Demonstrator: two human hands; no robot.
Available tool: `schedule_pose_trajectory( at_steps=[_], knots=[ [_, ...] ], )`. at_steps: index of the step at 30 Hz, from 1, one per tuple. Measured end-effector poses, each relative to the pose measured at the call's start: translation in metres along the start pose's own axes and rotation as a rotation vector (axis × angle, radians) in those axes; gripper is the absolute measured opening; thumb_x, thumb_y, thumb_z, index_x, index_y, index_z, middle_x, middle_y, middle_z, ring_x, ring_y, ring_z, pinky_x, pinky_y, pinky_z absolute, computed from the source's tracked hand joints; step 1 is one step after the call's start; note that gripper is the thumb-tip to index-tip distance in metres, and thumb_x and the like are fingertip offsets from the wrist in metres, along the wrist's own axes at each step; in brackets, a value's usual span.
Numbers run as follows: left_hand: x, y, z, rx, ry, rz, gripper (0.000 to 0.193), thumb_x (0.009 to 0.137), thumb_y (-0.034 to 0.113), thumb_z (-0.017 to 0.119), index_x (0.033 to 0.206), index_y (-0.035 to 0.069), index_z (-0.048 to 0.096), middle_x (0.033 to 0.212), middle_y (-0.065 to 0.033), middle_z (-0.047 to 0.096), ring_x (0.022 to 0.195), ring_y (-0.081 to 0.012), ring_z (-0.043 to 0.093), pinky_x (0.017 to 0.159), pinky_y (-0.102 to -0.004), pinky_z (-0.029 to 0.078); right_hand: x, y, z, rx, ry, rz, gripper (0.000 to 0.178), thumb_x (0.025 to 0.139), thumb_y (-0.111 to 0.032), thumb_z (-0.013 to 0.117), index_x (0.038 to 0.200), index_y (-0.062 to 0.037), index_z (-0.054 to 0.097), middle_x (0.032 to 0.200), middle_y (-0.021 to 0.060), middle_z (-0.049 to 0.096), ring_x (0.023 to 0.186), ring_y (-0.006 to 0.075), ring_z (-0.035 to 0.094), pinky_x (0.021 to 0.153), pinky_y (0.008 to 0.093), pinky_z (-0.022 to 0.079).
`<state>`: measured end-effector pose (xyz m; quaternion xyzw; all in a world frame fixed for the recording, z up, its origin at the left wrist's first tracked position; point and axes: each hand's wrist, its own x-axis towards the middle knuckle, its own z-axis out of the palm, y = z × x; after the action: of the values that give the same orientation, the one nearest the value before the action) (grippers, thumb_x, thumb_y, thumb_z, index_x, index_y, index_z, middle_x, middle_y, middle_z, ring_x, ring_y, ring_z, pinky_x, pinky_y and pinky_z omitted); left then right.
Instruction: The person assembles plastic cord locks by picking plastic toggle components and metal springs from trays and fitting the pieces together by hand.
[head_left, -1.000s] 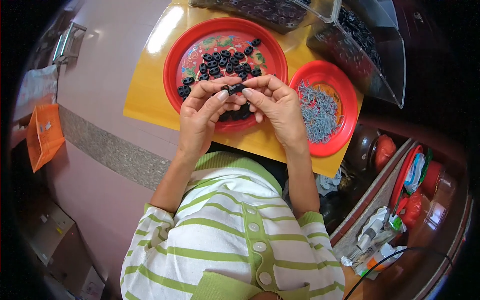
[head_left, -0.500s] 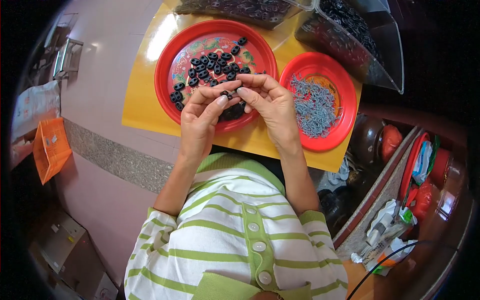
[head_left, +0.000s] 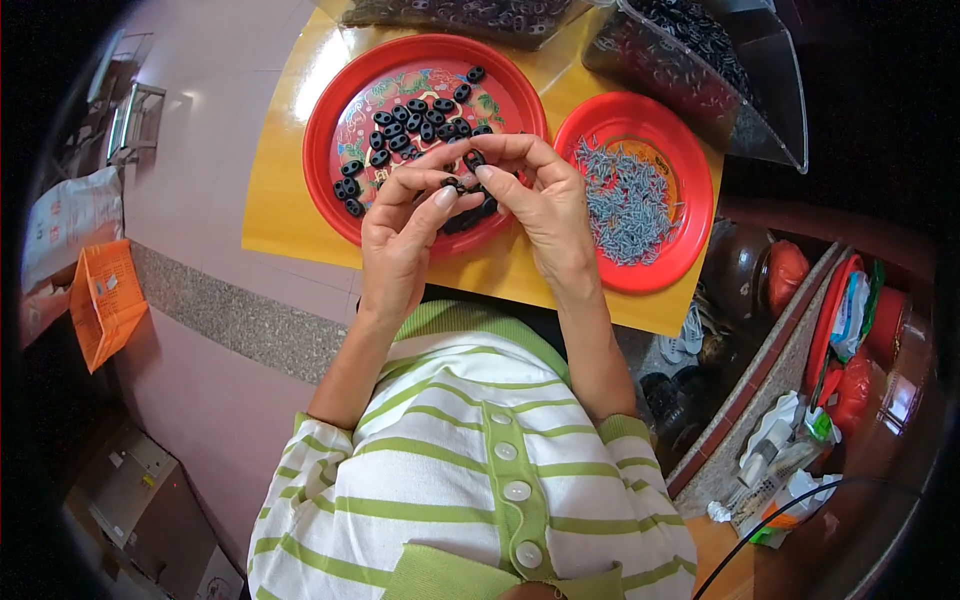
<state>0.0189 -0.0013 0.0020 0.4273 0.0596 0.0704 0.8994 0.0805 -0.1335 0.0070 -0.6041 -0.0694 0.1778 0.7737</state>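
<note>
So, a partly hidden black bit is pinched in the left hand, and a black link is gripped between thumb and fingers of the right hand, just beside it. Both are held over the red tray, where loads of two-holed black pieces are scattered.

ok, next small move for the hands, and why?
I'd probably bring the right hand slightly toward the left hand to line up their parts: the left pinches a small black piece, the right a two-hole black piece, and the two look close but apart.
</note>
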Motion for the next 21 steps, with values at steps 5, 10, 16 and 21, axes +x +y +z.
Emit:
schedule_pose_trajectory(
  at_steps=[5, 10, 16, 21],
  knots=[
    [0.000, -0.005, -0.001, 0.055, 0.012, 0.029, 0.007, 0.088, 0.002, 0.053, 0.095, 0.001, 0.056, 0.130, -0.0162, 0.045, 0.109, -0.0197, 0.054, 0.092, -0.0350, 0.049, 0.001, 0.004, 0.006, -0.023, 0.028, -0.048, 0.023, 0.079, 0.001, 0.062, 0.102, -0.0008, 0.063, 0.086, 0.0000, 0.062, 0.076, 0.0048, 0.054, 0.068, 0.0200, 0.047],
    [-0.002, -0.006, 0.001, 0.063, 0.087, -0.009, 0.007, 0.089, 0.003, 0.053, 0.095, 0.000, 0.056, 0.128, -0.0153, 0.046, 0.109, -0.0184, 0.054, 0.094, -0.0351, 0.048, 0.001, 0.006, 0.009, -0.276, 0.099, -0.112, 0.022, 0.073, 0.001, 0.066, 0.094, -0.0030, 0.066, 0.080, -0.0001, 0.059, 0.072, 0.0043, 0.055, 0.061, 0.0200, 0.046],
    [-0.001, -0.004, 0.000, 0.007, 0.106, -0.032, 0.007, 0.089, 0.002, 0.053, 0.096, -0.001, 0.055, 0.123, -0.0159, 0.049, 0.104, -0.0189, 0.057, 0.092, -0.0350, 0.049, -0.003, 0.005, 0.009, -0.173, 0.093, -0.082, 0.019, 0.080, -0.001, 0.063, 0.099, -0.0014, 0.064, 0.087, 0.0009, 0.063, 0.071, 0.0060, 0.058, 0.059, 0.0185, 0.045],
    [0.002, 0.001, -0.002, 0.043, 0.125, -0.066, 0.009, 0.090, 0.005, 0.053, 0.097, -0.001, 0.054, 0.108, -0.0146, 0.058, 0.091, -0.0181, 0.063, 0.085, -0.0308, 0.051, -0.003, 0.002, 0.000, 0.124, 0.015, 0.090, 0.021, 0.085, -0.006, 0.062, 0.105, -0.0001, 0.061, 0.089, 0.0030, 0.064, 0.072, 0.0059, 0.059, 0.059, 0.0177, 0.046]
  ],
)
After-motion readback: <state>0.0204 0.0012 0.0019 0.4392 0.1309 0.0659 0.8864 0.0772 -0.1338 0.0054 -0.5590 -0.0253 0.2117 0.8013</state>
